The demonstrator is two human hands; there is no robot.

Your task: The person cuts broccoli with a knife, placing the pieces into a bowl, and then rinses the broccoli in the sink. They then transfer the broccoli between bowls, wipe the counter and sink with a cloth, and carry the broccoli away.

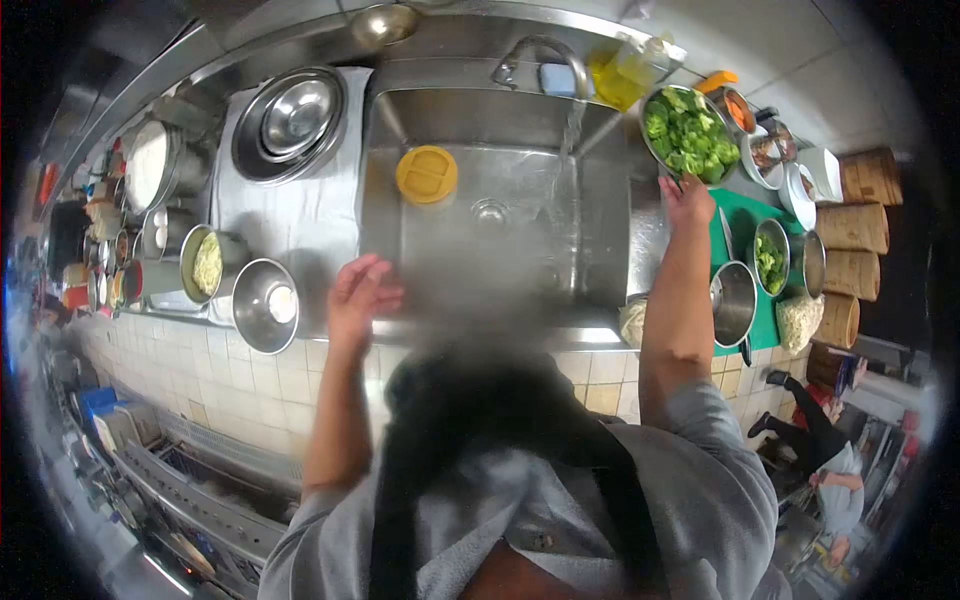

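Note:
My right hand grips the near rim of a metal bowl full of broccoli florets, on the counter right of the sink. Over the sink's near left edge hangs my left hand, its fingers loosely bent and apart, with nothing in them. Water runs from the curved faucet into the steel sink. A round yellow lid or dish lies at the sink's back left. Nearest to my left hand is a metal bowl with something white in it.
Nested metal bowls rest on a white cloth at left. A container of shredded pale food stands nearby. At right, a green cutting board holds a knife and a smaller broccoli bowl. A person is at far right.

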